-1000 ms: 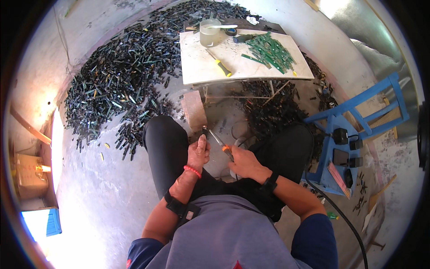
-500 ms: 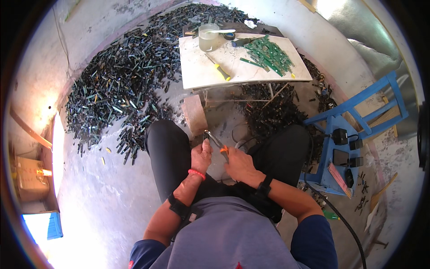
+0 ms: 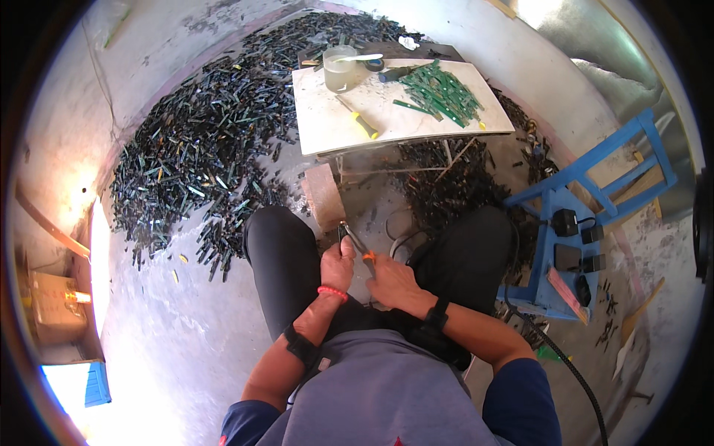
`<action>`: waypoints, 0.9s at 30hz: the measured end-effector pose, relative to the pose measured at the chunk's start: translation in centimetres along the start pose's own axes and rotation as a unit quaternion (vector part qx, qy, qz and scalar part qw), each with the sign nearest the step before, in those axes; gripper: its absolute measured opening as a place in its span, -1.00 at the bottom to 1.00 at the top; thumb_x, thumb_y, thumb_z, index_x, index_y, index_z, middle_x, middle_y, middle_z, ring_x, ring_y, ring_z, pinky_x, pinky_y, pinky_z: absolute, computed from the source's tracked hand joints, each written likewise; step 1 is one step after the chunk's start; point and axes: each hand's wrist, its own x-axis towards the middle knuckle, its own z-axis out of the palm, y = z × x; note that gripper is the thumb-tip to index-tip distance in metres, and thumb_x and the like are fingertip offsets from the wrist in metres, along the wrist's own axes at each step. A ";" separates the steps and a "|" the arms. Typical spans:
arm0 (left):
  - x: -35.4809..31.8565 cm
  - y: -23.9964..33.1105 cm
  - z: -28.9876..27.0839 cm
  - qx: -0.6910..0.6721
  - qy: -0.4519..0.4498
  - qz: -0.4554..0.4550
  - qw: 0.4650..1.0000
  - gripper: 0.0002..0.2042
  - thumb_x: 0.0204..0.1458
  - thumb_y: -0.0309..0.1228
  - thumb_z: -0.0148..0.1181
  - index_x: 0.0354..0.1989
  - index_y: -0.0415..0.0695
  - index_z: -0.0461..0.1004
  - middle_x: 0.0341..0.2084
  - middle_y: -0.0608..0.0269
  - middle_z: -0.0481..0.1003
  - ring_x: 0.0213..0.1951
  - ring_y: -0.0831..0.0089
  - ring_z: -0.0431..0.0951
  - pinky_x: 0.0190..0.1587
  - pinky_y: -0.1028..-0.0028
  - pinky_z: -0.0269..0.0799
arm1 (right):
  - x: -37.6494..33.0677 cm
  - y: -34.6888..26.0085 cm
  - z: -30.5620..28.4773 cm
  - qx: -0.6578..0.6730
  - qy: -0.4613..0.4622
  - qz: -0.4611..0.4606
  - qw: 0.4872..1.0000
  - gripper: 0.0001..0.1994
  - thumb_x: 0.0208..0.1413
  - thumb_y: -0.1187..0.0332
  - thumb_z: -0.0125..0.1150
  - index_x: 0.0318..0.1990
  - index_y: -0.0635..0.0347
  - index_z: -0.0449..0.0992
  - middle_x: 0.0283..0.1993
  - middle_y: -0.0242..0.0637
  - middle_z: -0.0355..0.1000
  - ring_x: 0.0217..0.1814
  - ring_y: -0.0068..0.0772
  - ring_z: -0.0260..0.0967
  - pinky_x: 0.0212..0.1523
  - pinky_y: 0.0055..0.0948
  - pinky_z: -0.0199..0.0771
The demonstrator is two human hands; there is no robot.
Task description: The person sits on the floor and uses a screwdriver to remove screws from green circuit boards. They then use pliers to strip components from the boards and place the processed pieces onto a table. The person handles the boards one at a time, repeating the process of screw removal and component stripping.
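Observation:
Between my knees, my left hand [image 3: 338,266] is closed around a small dark strip [image 3: 341,233] whose upper end sticks out past the fingers. My right hand [image 3: 394,282] grips a pair of pliers [image 3: 358,241] with orange on the handles. The jaws of the pliers meet the top of the strip, just in front of a reddish-brown block [image 3: 324,198] on the floor. How firmly the jaws bite is too small to tell. Most of the strip is hidden inside my left fist.
Ahead stands a low white-topped table [image 3: 320,126] with green strips [image 3: 442,93], a cup of cloudy liquid [image 3: 340,73] and a yellow-handled screwdriver [image 3: 361,123]. Dark strips [image 3: 216,126] heap the floor at left. A blue chair [image 3: 547,245] holds black adapters; a cable [image 3: 558,349] runs past my right arm.
More of the dark strip shows above my left fist, and less of the orange handles shows by my right hand. Both hands stay close together; the whole view has shifted slightly.

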 end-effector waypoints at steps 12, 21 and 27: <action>-0.5 1.4 0.3 0.189 0.050 0.101 0.975 -0.58 0.16 -0.17 -0.12 -0.54 -0.31 0.40 -0.66 -0.15 0.39 -0.56 -0.07 0.40 -0.49 0.17 0.26 | 0.6 1.0 0.8 0.103 -0.042 0.009 0.994 -0.64 -0.13 0.30 0.07 -0.25 0.41 0.24 -0.33 0.19 0.39 -0.23 0.20 0.36 -0.22 -0.05 0.33; -0.6 2.2 -0.4 0.119 0.013 0.075 0.990 -0.60 0.13 -0.22 -0.12 -0.58 -0.33 0.39 -0.62 -0.22 0.39 -0.51 -0.12 0.41 -0.43 0.13 0.31 | 0.6 1.1 0.8 0.132 -0.030 0.005 0.991 -0.63 -0.16 0.36 0.07 -0.18 0.39 0.22 -0.29 0.19 0.36 -0.24 0.22 0.33 -0.22 -0.08 0.32; -0.6 0.8 -1.7 -0.072 -0.066 -0.102 0.990 -0.56 0.14 -0.15 -0.09 -0.64 -0.25 0.36 -0.80 0.22 0.28 -0.74 0.48 0.26 -0.69 0.43 0.16 | 2.7 4.3 -1.5 -0.098 0.024 -0.113 0.988 -0.71 -0.21 0.37 0.14 -0.32 0.28 0.25 -0.36 0.06 0.37 -0.33 0.13 0.35 -0.30 -0.07 0.34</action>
